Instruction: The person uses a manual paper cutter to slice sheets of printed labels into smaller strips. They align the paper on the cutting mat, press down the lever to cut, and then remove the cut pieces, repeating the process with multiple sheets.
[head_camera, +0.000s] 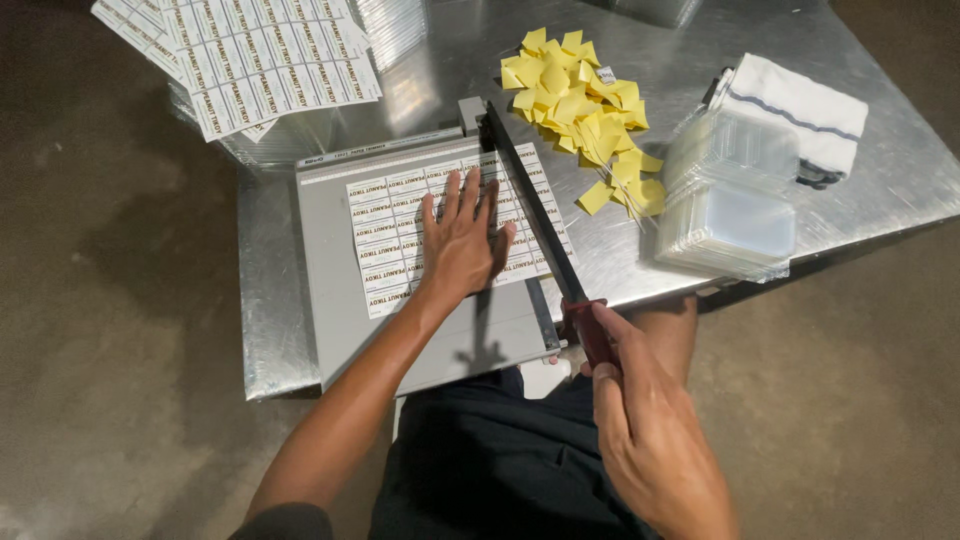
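A grey paper cutter (335, 260) sits on a metal table (640, 250). A white sheet of printed labels (385, 235) lies on its bed, reaching under the black blade arm (525, 190). My left hand (460, 240) presses flat on the sheet, fingers spread. My right hand (645, 430) grips the dark red handle (590, 330) at the near end of the blade arm, which lies low along the cutter's right edge.
More label sheets (250, 55) lie fanned at the table's back left. A heap of yellow paper pieces (580, 100) is right of the cutter. Stacked clear plastic containers (730, 195) and a folded white cloth (800, 105) sit at the right. The table's front edge is close to my legs.
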